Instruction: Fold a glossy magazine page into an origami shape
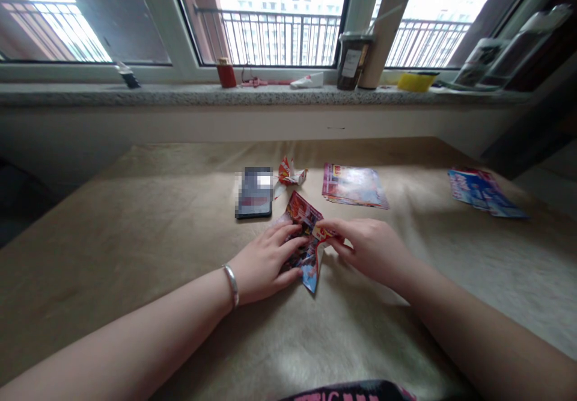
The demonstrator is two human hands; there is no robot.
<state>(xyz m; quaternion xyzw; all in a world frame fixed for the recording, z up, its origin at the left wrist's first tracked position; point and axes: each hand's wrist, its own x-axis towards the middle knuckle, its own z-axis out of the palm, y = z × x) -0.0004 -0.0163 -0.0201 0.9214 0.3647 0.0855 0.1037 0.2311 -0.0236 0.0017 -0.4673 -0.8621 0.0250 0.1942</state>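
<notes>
A colourful printed paper [303, 220], partly folded, lies on the tan table [135, 238] in front of me. My left hand [265, 263], with a silver bracelet on the wrist, presses flat on its left side, fingers spread over the sheet. My right hand [369, 247] pinches a folded edge of the same paper between thumb and fingers. A small finished red and white folded paper piece [290, 174] sits just behind, beside a dark phone [255, 193].
A stack of printed sheets [354, 186] lies behind my right hand, and more blue sheets [484, 192] at the far right. The stone windowsill [180, 94] holds a red cup [226, 73], a jar [352, 61], a tall tan cylinder [385, 28] and a yellow container [417, 81].
</notes>
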